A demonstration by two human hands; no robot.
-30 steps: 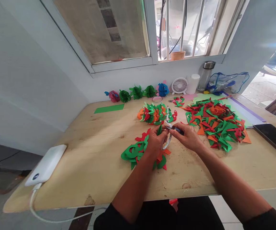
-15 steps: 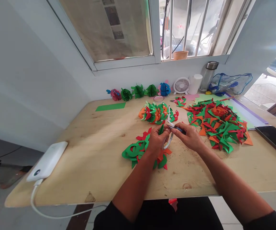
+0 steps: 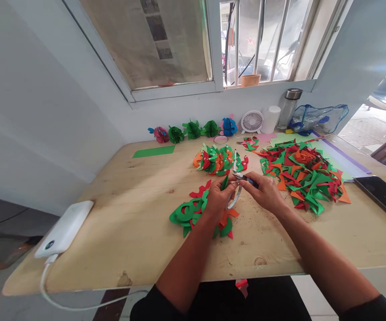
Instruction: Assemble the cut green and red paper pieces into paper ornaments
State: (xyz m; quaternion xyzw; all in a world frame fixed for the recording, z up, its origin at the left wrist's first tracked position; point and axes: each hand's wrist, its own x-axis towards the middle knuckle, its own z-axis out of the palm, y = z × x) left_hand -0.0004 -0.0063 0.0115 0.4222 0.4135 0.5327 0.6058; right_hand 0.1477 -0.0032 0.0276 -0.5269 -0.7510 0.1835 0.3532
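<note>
Little has shifted: above the counter (image 3: 129, 232), your left hand's (image 3: 217, 194) fingers still pinch the green paper piece (image 3: 225, 182) beside the tape roll (image 3: 236, 200), your right hand's (image 3: 263, 189) still grip the dark-handled tool (image 3: 253, 182) at its far edge, suggesting unfinished close work.

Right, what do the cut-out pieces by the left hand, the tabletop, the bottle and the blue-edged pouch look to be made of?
Cut-out pieces: matte coloured paper or thin card; thin, flat, crisp edges.
Tabletop: pale wood; grain and knots.
Bottle: see-through, glass or hard plastic; shiny grey lid, probably metal.
Pouch: glossy clear film, likely soft plastic; creased.
</note>
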